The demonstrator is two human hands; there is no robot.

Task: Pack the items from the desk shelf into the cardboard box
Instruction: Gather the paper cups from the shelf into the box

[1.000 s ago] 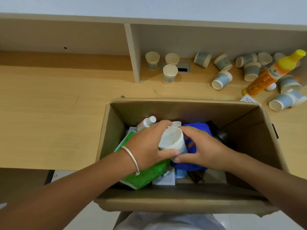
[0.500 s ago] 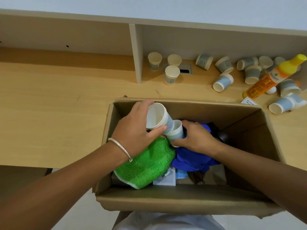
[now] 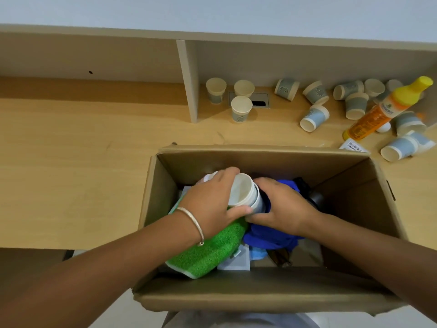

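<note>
i see my left hand (image 3: pixel 214 204) and right hand (image 3: pixel 282 209), fingers clamped on nested cups (image 3: pixel 244 194), pressing them into the box (image 3: pixel 260 297), likely saving room; more cups (image 3: pixel 314 117) wait at two o'clock.

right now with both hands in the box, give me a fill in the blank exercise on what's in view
1. Both hands, the left hand and the right hand, hold nested paper cups inside the ____ box.
2. The cloth under the left wrist is ____.
3. The orange bottle on the desk has a ____ cap.
4. Just right of the shelf divider, ____ cups stand upright.

Missing words: cardboard; green; yellow; three
</note>
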